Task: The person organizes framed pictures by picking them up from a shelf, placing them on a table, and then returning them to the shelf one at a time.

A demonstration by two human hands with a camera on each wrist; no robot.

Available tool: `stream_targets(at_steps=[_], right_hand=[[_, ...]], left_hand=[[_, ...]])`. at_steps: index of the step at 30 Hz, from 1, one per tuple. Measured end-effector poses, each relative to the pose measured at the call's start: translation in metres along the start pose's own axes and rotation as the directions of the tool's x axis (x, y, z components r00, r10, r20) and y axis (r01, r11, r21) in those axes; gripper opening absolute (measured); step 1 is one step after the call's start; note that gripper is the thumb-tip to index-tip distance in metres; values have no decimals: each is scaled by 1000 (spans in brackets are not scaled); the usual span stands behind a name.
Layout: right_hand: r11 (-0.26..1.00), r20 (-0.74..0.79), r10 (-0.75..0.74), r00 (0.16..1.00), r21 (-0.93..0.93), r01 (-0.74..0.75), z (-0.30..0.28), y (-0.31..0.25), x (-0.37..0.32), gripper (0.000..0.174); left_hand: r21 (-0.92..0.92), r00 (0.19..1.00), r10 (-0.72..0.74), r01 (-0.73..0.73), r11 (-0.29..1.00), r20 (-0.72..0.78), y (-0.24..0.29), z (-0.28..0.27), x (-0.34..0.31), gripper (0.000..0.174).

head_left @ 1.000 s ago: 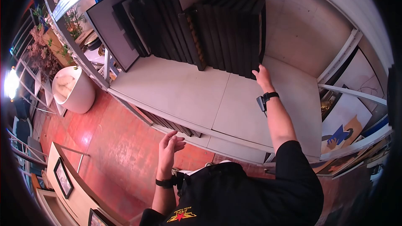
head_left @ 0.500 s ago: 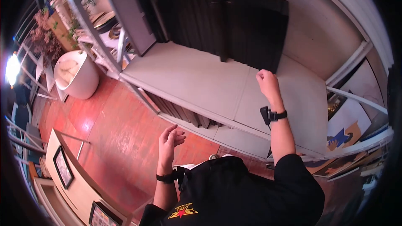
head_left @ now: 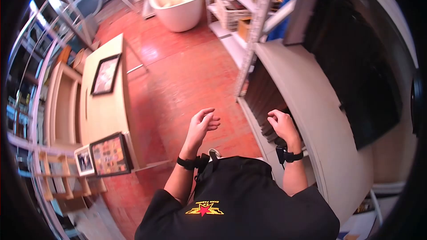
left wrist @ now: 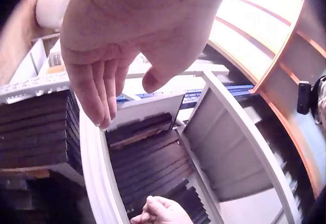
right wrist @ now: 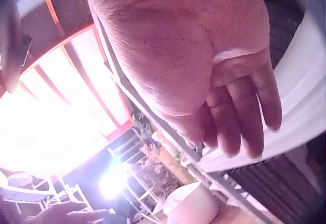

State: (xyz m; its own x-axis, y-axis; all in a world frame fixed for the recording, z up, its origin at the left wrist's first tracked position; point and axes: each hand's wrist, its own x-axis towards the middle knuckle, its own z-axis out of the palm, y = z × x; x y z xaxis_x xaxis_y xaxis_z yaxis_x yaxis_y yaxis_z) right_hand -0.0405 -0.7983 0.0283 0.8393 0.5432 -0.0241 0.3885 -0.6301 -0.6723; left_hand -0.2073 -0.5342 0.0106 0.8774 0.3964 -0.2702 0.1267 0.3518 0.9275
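In the head view my left hand [head_left: 201, 129] hangs in front of my body with relaxed fingers and nothing in it. My right hand [head_left: 283, 129] is held by the near edge of the white shelf [head_left: 307, 93], its fingers loosely bent and holding nothing. A row of black flat panels [head_left: 351, 62] stands upright on that shelf, apart from both hands. More dark panels [head_left: 264, 98] stand on the level below. The left wrist view shows loose fingers [left wrist: 104, 91] over the shelf rack; in the right wrist view the fingers [right wrist: 247, 112] hang with an empty palm.
To the left stands a wooden table [head_left: 104, 115] with a black-framed picture [head_left: 106, 74] on it and another framed picture [head_left: 111, 154] at its near end. A white tub chair [head_left: 178, 13] stands farther off on the red floor [head_left: 187, 80]. A metal upright [head_left: 255, 31] borders the shelf.
My right hand has left the end of the panel row and come back toward my body. The head view has swung left toward the table and floor. My left hand stays empty.
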Motion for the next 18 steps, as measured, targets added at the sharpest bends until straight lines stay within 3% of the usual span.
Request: stream_targets(at_steps=[5, 8, 13, 18], right_hand=[[983, 191, -163, 968, -48, 175, 60, -50, 58, 18], [938, 217, -347, 912, 84, 337, 95, -86, 83, 15], [872, 356, -489, 797, 208, 442, 151, -141, 114, 14], [855, 445, -518, 730, 263, 447, 198, -170, 139, 21]], left_hand=[[-57, 965, 49, -66, 996, -257, 5, -81, -33, 41], [-118, 907, 54, -113, 986, -417, -1, -114, -61, 40], [-234, 756, -35, -158, 959, -654, -15, -148, -104, 35], [-251, 604, -57, -242, 937, -795, -32, -167, -121, 23]])
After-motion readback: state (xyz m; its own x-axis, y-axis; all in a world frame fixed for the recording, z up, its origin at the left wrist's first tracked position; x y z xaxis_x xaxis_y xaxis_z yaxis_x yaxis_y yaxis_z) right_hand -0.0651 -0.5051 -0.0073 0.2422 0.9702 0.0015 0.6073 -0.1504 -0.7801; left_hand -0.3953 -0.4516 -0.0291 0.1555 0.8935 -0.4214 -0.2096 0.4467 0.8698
